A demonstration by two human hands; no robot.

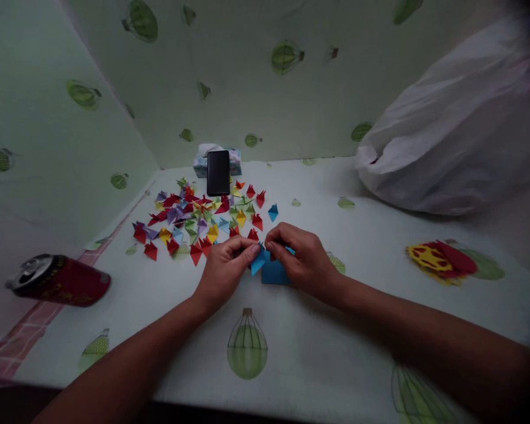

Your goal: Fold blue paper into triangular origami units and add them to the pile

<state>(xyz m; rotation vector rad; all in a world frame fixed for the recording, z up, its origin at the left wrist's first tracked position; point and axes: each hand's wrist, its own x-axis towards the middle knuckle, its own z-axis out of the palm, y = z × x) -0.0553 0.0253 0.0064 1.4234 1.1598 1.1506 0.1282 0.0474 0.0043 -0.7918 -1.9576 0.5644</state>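
Blue folded paper (258, 263) is pinched between the fingers of the left hand (224, 265) above a white tabletop (309, 353); the right hand (309, 257) curls its fingers close beside it, grip unclear, over a flat blue sheet (274, 274). Beyond, colourful folded pieces (192, 198) lie near a phone (218, 174)

Room at right, crowding at left.
Beyond the right hand (307, 256), open tabletop (311, 188) runs back to the wall (242, 109), flanked by the white bag (441, 129); ahead of the left hand (224, 265), folded papers (202, 224), phone (218, 173) and tissue box (235, 162) obstruct, with a can (66, 281) farther left.
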